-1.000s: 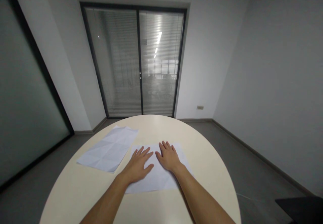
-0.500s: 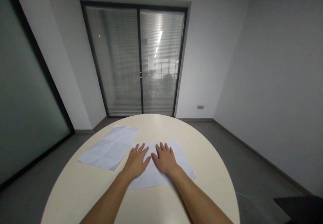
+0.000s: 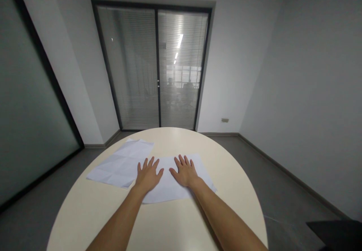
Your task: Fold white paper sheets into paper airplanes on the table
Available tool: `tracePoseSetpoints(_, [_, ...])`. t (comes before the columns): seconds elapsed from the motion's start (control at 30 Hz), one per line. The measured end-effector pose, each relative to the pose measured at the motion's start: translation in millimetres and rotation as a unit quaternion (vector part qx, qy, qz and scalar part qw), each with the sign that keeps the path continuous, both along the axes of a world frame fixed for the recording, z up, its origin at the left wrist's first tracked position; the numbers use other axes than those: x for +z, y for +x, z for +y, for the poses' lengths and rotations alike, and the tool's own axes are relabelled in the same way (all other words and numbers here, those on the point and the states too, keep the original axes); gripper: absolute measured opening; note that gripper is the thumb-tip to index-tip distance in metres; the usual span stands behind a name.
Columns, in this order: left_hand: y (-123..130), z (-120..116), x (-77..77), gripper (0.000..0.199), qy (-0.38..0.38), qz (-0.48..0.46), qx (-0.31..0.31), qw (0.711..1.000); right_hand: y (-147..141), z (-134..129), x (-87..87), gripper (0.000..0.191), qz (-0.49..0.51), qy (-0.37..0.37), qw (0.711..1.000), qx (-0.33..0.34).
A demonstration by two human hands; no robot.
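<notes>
A sheet of white paper (image 3: 166,187) lies flat on the round cream table (image 3: 169,224), partly covered by both hands. My left hand (image 3: 148,175) rests palm down over its left part, fingers spread, with the outer fingers close to a second sheet. That creased sheet of paper (image 3: 118,166) lies farther left, with fold lines across it. On the right part of the nearer sheet, my right hand (image 3: 185,173) lies palm down with its fingers apart. Neither hand grips anything.
Beyond the table's far edge stand glass doors (image 3: 158,66) with blinds. White walls (image 3: 311,74) and a frosted glass panel (image 3: 31,111) flank the table. A black object (image 3: 339,232) juts in at the lower right.
My hands have moved apart across the paper, the left one shifting left. The near sheet has slid slightly away from me. Both hands stay flat.
</notes>
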State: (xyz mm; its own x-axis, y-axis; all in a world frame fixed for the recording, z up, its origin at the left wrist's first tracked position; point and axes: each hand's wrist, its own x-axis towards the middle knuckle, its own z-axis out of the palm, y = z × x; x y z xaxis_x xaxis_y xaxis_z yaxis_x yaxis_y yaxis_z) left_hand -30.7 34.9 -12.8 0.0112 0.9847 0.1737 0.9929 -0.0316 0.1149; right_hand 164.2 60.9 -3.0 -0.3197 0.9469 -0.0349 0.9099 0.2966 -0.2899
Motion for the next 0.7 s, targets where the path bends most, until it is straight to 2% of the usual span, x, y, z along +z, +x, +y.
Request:
tracePoseSetpoints(0.1, [5, -4, 0.7, 0.052, 0.009, 0.011, -0.055, 0.998, -1, -1, 1.3, 0.076, 0.006, 0.023, 1.0, 0.003])
tracePoseSetpoints(0.2, [11, -10, -0.9, 0.056, -0.019, -0.019, -0.1, 0.995, 0, -3, 3.3, 0.073, 0.02, 0.037, 0.999, 0.014])
tracePoseSetpoints(0.33, [12, -14, -3.3, 0.059, -0.037, -0.043, -0.102, 0.993, 5, 1, 3.4, 0.069, 0.029, 0.037, 0.999, 0.008])
tracePoseSetpoints(0.53, [2, -11, -8.9, 0.062, -0.042, -0.043, -0.1, 0.993, 21, 20, -10.8, 0.074, -0.007, 0.034, 0.988, -0.152])
tracePoseSetpoints(0.6, [1, -9, -11.8, 0.062, -0.042, -0.043, -0.099, 0.993, 24, 21, -12.6, 0.073, -0.013, 0.063, 0.981, -0.184])
tracePoseSetpoints(0.67, [2, -7, -13.9, 0.06, -0.038, -0.043, -0.097, 0.994, 22, 17, -10.8, 0.069, -0.004, 0.099, 0.981, -0.165])
tracePoseSetpoints(0.7, [3, -5, -14.3, 0.059, -0.034, -0.042, -0.095, 0.994, 19, 13, -9.0, 0.066, 0.006, 0.105, 0.986, -0.131])
